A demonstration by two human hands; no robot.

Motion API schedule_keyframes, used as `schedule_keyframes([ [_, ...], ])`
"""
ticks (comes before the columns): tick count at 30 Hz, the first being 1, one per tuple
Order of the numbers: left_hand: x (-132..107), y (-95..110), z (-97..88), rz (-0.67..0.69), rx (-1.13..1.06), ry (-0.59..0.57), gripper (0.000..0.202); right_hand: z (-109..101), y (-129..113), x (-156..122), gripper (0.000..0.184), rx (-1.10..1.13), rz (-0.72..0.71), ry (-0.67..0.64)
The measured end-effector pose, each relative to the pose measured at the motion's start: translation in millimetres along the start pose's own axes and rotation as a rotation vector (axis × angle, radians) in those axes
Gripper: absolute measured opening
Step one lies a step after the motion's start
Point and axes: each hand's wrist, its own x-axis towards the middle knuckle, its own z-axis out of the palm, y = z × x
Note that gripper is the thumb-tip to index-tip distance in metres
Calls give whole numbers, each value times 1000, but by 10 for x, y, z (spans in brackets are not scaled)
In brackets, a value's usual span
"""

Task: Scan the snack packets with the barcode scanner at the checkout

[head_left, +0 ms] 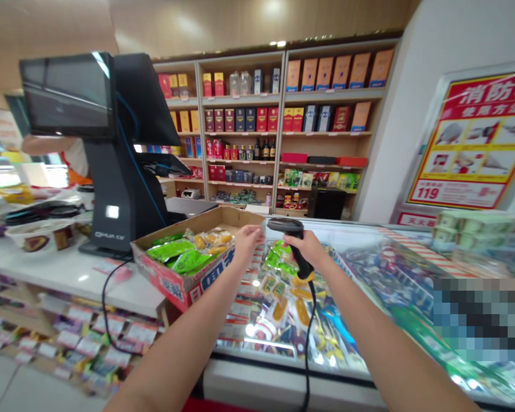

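My right hand (311, 249) is closed round the handle of a black barcode scanner (292, 240), whose head points left and whose black cable hangs down to the counter edge. My left hand (246, 240) reaches out over the right rim of an open cardboard box (189, 283), fingers curled downward, with nothing visible in them. Inside the box lie green snack packets (178, 254) and small yellow packets (214, 237). More green and yellow packets (278, 274) lie on the glass freezer lid below my hands.
A black checkout terminal (111, 149) with two screens stands on the white counter (68, 269) to the left. The glass-topped freezer (369, 274) stretches to the right. Shelves of boxed goods (283, 120) line the back wall. Another person's arm (47, 143) shows behind the terminal.
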Motion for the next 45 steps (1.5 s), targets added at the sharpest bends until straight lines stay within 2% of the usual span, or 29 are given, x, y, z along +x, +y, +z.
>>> schedule_keyframes([
  [1, -5, -92, 30, -36, 138, -84, 19, -76, 86, -15, 25, 5, 24, 46],
  [3, -32, -265, 84, -24, 386, -199, 15, -217, 253, -49, 27, 12, 56, 117],
  [7, -154, -514, 155, 160, 683, -288, 13, -405, 513, -97, 29, 82, 79, 219],
  [9, -214, -588, 181, 266, 751, -350, 25, -444, 578, -101, 29, 99, 93, 234],
  [11, -248, -646, 195, 360, 820, -472, 44, -450, 598, -98, 29, 76, 98, 231],
  [13, -254, -694, 188, 385, 912, -581, 53, -430, 586, -97, 30, 36, 91, 219],
  [14, -248, -714, 174, 376, 961, -596, 53, -414, 574, -100, 30, 18, 83, 215],
  [17, -211, -756, 98, 345, 1089, -547, 33, -359, 540, -119, 29, -25, 71, 198],
  [20, -164, -783, 4, 258, 1057, -446, 13, -315, 532, -139, 29, -40, 64, 181],
  [23, -105, -796, -83, 172, 833, -306, 22, -298, 538, -151, 30, -37, 64, 154],
  [26, -31, -749, -145, 98, 578, -213, 28, -303, 526, -168, 31, -4, 69, 133],
  [30, 14, -586, -160, 9, 278, -110, 37, -300, 477, -216, 33, 77, 51, -6],
  [34, -44, -470, -114, -39, 171, -104, 42, -256, 431, -270, 32, 85, 19, -131],
  [40, -95, -483, -81, -65, 104, -73, 44, -223, 376, -312, 31, 83, 30, -126],
  [45, -93, -458, -81, -32, 119, -97, 40, -211, 368, -314, 29, 97, 49, -176],
])
